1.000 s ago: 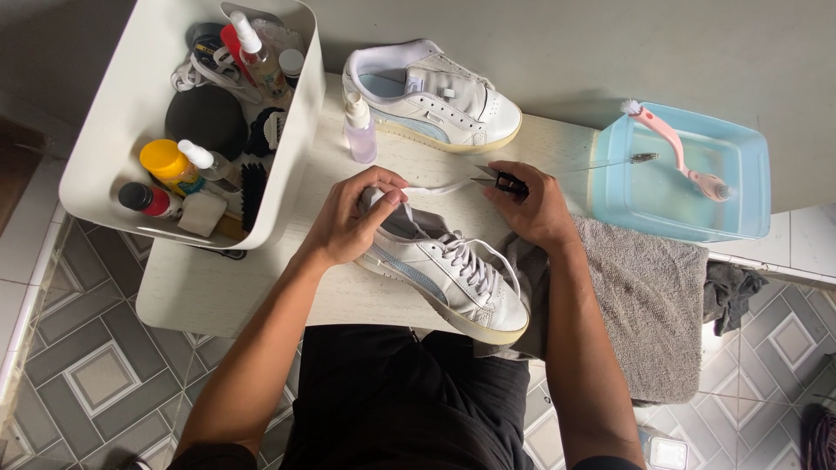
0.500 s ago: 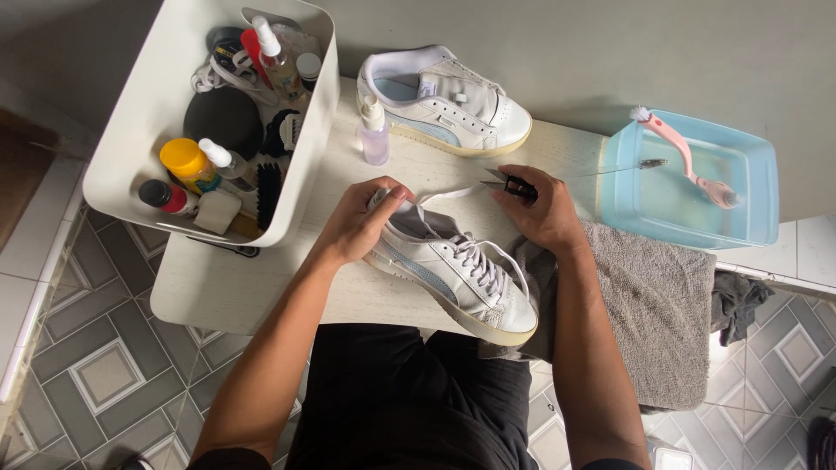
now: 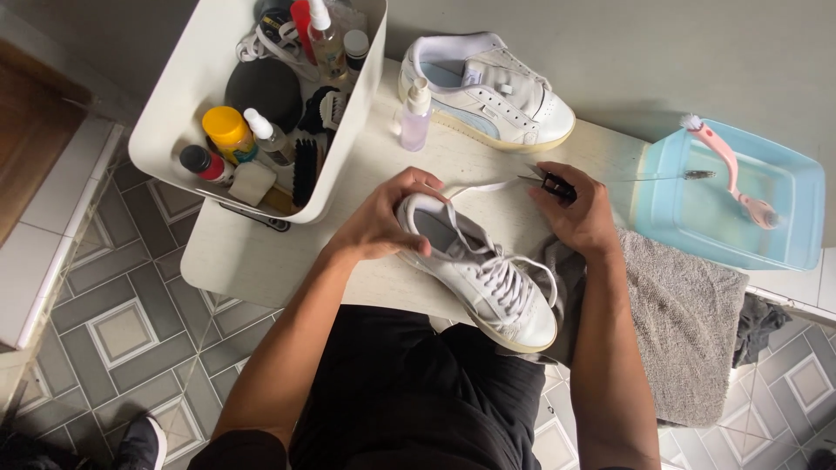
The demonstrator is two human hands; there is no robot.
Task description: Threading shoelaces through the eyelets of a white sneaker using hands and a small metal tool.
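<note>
A white laced sneaker (image 3: 488, 283) lies on a small white table (image 3: 252, 257), toe pointing toward me. My left hand (image 3: 383, 219) grips its heel collar. My right hand (image 3: 579, 213) sits just right of the sneaker and holds a small black-handled tool (image 3: 553, 184) with a thin metal tip. A white lace (image 3: 479, 188) stretches from the heel area to that hand. A second white sneaker (image 3: 492, 91) with pale blue trim rests at the back of the table.
A white bin (image 3: 187, 96) of bottles, brushes and sponges stands at the left. A small clear pump bottle (image 3: 416, 113) is beside it. A blue water tub (image 3: 727, 204) with a pink brush (image 3: 727, 170) sits at the right. A grey towel (image 3: 679, 322) hangs below.
The view has shifted slightly. My hands stay on the sneaker and tool in nearly the same pose; the lace stays stretched between them.
</note>
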